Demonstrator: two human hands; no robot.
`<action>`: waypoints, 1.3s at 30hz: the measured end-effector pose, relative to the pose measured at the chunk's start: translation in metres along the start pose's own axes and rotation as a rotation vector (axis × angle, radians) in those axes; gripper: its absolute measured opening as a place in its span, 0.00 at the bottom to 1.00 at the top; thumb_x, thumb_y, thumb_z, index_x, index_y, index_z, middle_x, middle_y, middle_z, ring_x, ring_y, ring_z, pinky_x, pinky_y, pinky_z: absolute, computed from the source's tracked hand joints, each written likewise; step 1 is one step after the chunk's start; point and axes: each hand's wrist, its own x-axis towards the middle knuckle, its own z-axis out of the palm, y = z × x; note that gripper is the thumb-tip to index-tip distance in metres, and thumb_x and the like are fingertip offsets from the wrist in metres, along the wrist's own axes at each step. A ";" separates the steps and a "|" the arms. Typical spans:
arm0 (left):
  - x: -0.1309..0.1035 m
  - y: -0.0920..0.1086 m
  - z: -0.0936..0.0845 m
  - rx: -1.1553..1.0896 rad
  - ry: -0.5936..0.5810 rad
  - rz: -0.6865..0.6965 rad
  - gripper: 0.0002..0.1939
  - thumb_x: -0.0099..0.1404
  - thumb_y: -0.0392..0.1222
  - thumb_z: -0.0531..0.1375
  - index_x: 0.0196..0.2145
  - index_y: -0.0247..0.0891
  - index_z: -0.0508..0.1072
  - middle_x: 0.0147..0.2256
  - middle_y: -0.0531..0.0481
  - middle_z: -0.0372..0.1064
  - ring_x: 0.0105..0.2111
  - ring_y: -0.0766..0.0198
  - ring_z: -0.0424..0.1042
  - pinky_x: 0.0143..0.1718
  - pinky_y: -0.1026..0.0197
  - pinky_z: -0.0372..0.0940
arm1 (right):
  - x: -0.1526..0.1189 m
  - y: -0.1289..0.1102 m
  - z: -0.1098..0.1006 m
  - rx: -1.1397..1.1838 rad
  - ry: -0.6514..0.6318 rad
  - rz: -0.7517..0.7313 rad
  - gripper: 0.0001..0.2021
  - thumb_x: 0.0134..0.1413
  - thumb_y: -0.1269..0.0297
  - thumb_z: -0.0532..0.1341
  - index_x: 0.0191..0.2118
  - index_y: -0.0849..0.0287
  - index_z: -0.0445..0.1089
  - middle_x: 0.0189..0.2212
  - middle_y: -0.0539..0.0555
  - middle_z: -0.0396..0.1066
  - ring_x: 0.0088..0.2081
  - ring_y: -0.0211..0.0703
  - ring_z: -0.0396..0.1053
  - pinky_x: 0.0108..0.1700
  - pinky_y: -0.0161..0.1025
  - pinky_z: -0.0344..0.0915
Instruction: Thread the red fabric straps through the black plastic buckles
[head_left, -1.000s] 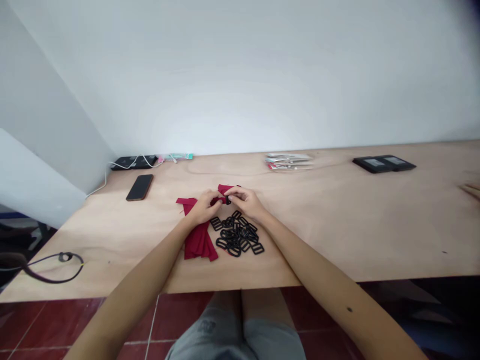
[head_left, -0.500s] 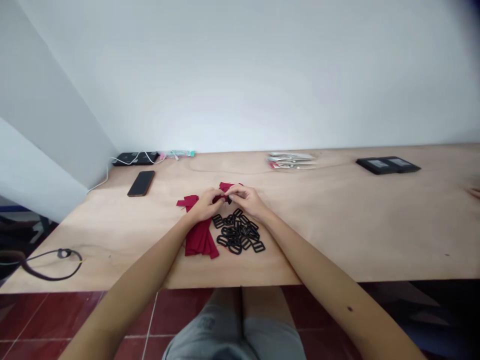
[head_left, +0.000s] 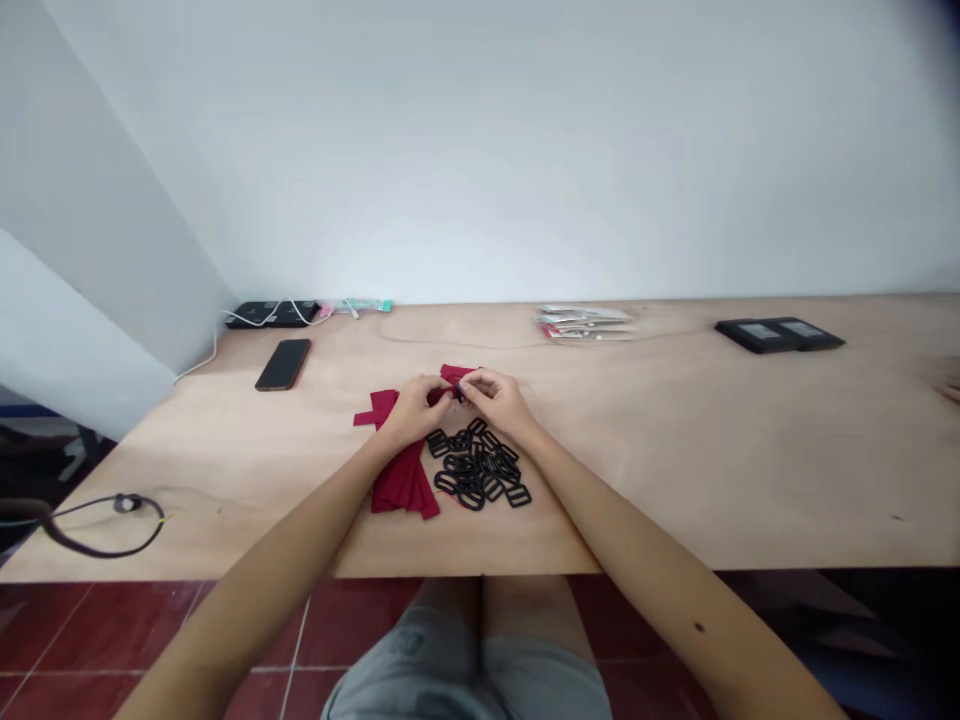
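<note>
My left hand and my right hand meet above the middle of the table, fingertips almost touching. Pinched in the left fingers is a red fabric strip, part of which shows behind the hands. The right fingers close on a small black buckle, mostly covered by them. Just in front of the hands lies a pile of black strap buckles, some rectangular and some rounded. A fanned stack of red fabric strips rests to the left, partly under my left wrist.
A phone lies at the left, with black boxes and a white cable behind it. Flat packets and a black case stand along the back. A looped dark cable is at the front left. Another person's hand shows at the right edge.
Both hands stay almost in place, with small finger movements around the black buckle; it now sits nearer the right fingertips. The view has shifted very slightly.
</note>
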 end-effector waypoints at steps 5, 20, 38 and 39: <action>0.000 -0.001 0.002 -0.138 0.070 -0.009 0.06 0.68 0.37 0.63 0.40 0.37 0.81 0.39 0.46 0.83 0.39 0.56 0.81 0.45 0.55 0.74 | -0.001 -0.001 0.003 0.004 0.001 0.017 0.20 0.55 0.44 0.72 0.37 0.58 0.77 0.31 0.54 0.78 0.31 0.44 0.75 0.36 0.41 0.74; -0.002 -0.005 0.002 -0.068 0.091 0.191 0.16 0.63 0.38 0.71 0.49 0.40 0.81 0.46 0.45 0.83 0.46 0.54 0.82 0.51 0.52 0.75 | -0.005 -0.016 0.002 0.013 0.000 0.090 0.19 0.57 0.48 0.70 0.27 0.56 0.69 0.16 0.46 0.66 0.18 0.36 0.61 0.22 0.34 0.58; 0.003 -0.012 -0.005 -0.016 0.077 0.106 0.14 0.63 0.43 0.71 0.46 0.38 0.81 0.43 0.44 0.83 0.43 0.53 0.82 0.48 0.52 0.75 | 0.004 -0.033 -0.014 0.799 0.109 0.279 0.12 0.57 0.52 0.69 0.38 0.55 0.75 0.42 0.55 0.83 0.28 0.40 0.73 0.21 0.32 0.65; 0.003 -0.010 -0.004 -0.033 0.079 0.097 0.14 0.63 0.43 0.70 0.45 0.38 0.81 0.43 0.44 0.83 0.43 0.53 0.82 0.48 0.52 0.75 | 0.003 -0.033 -0.013 0.796 0.077 0.280 0.13 0.57 0.51 0.70 0.41 0.54 0.75 0.43 0.55 0.83 0.30 0.41 0.75 0.23 0.33 0.67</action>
